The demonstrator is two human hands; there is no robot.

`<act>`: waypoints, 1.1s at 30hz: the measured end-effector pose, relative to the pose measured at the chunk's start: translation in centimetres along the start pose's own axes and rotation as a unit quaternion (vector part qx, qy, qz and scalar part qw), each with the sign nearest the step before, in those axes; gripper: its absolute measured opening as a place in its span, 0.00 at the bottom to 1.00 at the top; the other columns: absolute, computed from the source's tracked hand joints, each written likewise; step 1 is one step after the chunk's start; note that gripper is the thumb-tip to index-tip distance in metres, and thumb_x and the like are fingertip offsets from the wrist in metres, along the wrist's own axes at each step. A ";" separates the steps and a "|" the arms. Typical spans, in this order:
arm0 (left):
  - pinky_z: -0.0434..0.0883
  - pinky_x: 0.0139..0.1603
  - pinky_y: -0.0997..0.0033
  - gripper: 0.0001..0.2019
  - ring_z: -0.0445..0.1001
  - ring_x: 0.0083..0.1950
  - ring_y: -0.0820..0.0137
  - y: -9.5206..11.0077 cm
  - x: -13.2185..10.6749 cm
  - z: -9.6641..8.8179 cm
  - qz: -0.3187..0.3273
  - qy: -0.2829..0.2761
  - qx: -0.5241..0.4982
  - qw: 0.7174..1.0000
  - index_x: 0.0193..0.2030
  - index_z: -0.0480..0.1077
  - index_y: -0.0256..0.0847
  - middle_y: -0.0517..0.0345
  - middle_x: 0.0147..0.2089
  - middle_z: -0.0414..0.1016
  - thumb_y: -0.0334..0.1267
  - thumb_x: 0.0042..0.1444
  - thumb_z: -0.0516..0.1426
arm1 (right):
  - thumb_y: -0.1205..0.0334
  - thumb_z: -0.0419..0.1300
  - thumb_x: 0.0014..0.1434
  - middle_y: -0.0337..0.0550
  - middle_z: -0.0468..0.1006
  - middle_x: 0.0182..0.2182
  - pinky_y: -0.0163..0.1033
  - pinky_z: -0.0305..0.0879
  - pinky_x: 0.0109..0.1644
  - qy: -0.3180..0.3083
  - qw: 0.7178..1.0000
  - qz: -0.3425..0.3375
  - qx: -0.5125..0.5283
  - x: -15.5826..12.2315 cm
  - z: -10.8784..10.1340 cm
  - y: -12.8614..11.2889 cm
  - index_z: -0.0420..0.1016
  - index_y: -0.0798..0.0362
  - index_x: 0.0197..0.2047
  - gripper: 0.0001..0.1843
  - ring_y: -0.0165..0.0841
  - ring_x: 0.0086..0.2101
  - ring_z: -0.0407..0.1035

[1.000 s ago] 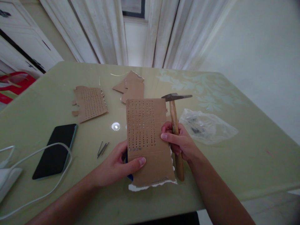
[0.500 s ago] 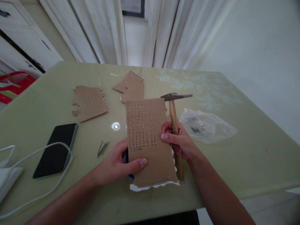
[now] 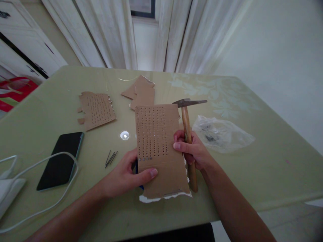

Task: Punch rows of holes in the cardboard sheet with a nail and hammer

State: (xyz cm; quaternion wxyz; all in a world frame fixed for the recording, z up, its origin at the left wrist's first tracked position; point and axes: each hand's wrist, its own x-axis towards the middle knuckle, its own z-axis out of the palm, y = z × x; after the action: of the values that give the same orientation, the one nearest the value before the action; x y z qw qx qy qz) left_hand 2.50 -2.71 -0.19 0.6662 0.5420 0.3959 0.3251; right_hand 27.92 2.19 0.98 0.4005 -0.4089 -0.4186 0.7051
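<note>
A piece of brown cardboard (image 3: 161, 181) is held up in front of me, tilted, with rows of punched holes and a short row of nail heads below them at the left. My left hand (image 3: 131, 176) grips its lower left edge, thumb on the face and fingers hidden behind. My right hand (image 3: 193, 149) pinches the right edge and also holds a hammer (image 3: 186, 122) by its wooden handle, metal head up. Something blue shows behind the cardboard's left edge. Several loose nails (image 3: 111, 159) lie left of my left hand.
Another punched cardboard piece (image 3: 99, 111) and torn cardboard scraps (image 3: 145, 92) lie farther back. A clear plastic bag (image 3: 222, 134) with dark bits sits at the right. On the left are a phone (image 3: 60, 159) and a white cable (image 3: 47, 211) on the table (image 3: 252, 174).
Both hands keep the same hold on the cardboard and hammer. The whole view has shifted very slightly; nothing was taken up or let go.
</note>
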 end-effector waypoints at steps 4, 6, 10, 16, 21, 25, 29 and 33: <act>0.84 0.54 0.59 0.23 0.84 0.55 0.54 -0.1 -0.1 -0.1 -0.001 0.002 0.004 1.000 0.60 0.79 0.42 0.48 0.56 0.85 0.48 0.62 0.69 | 0.51 0.80 0.48 0.23 0.62 0.13 0.26 0.43 0.09 -0.003 1.000 -0.002 0.002 0.0 0.0 0.1 0.76 0.51 0.32 0.20 0.20 0.10 0.47; 0.84 0.54 0.58 0.23 0.84 0.55 0.54 -0.1 -0.2 -0.1 -0.004 0.003 0.006 1.000 0.60 0.79 0.43 0.48 0.55 0.86 0.48 0.62 0.69 | 0.51 0.80 0.48 0.23 0.61 0.13 0.26 0.43 0.09 -0.003 1.000 -0.002 0.000 0.0 0.0 0.0 0.76 0.51 0.32 0.20 0.20 0.10 0.47; 0.84 0.54 0.58 0.22 0.84 0.56 0.53 0.1 -0.1 -0.1 0.002 0.004 0.015 1.000 0.59 0.79 0.43 0.48 0.57 0.85 0.50 0.61 0.69 | 0.51 0.80 0.48 0.23 0.61 0.13 0.26 0.43 0.09 -0.009 1.000 0.001 -0.002 0.0 0.0 0.0 0.75 0.51 0.32 0.20 0.20 0.10 0.47; 0.83 0.54 0.60 0.22 0.84 0.56 0.54 0.2 0.1 0.0 0.009 -0.002 0.010 1.000 0.59 0.79 0.43 0.49 0.58 0.85 0.49 0.61 0.69 | 0.51 0.80 0.48 0.23 0.61 0.13 0.25 0.44 0.09 -0.009 1.000 0.001 -0.001 0.1 -0.1 0.1 0.76 0.51 0.32 0.20 0.19 0.10 0.47; 0.83 0.54 0.60 0.22 0.84 0.56 0.54 0.1 0.0 -0.1 0.007 0.000 0.011 1.000 0.60 0.79 0.43 0.48 0.58 0.85 0.48 0.61 0.69 | 0.52 0.80 0.49 0.23 0.62 0.13 0.25 0.44 0.09 -0.012 1.000 -0.003 0.007 0.0 0.0 0.0 0.76 0.51 0.32 0.19 0.19 0.10 0.47; 0.83 0.54 0.60 0.22 0.83 0.56 0.54 0.0 -0.1 -0.2 0.005 -0.002 0.014 1.000 0.60 0.79 0.43 0.48 0.59 0.84 0.48 0.62 0.69 | 0.52 0.80 0.48 0.23 0.63 0.13 0.25 0.44 0.09 -0.013 1.000 -0.001 0.006 0.0 0.1 -0.1 0.76 0.51 0.32 0.20 0.20 0.10 0.47; 0.83 0.53 0.62 0.23 0.83 0.57 0.55 -0.1 0.0 -0.2 0.007 -0.002 0.010 1.000 0.61 0.78 0.43 0.48 0.61 0.84 0.47 0.62 0.69 | 0.53 0.80 0.48 0.24 0.63 0.13 0.24 0.45 0.09 -0.013 1.000 -0.003 0.005 0.1 0.0 0.0 0.76 0.51 0.32 0.19 0.19 0.10 0.48; 0.83 0.53 0.63 0.22 0.83 0.57 0.57 -0.1 0.1 -0.3 0.016 -0.009 0.009 1.000 0.61 0.79 0.44 0.50 0.60 0.84 0.46 0.62 0.70 | 0.54 0.81 0.48 0.24 0.63 0.13 0.24 0.45 0.09 -0.017 1.000 -0.006 0.010 0.1 -0.1 0.0 0.77 0.52 0.32 0.19 0.19 0.10 0.48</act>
State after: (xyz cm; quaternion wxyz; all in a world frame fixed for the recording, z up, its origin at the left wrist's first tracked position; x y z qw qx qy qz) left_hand 2.29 -2.57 -0.34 0.6597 0.5569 0.3843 0.3270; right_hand 27.94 2.32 0.96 0.4011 -0.3904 -0.4207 0.7139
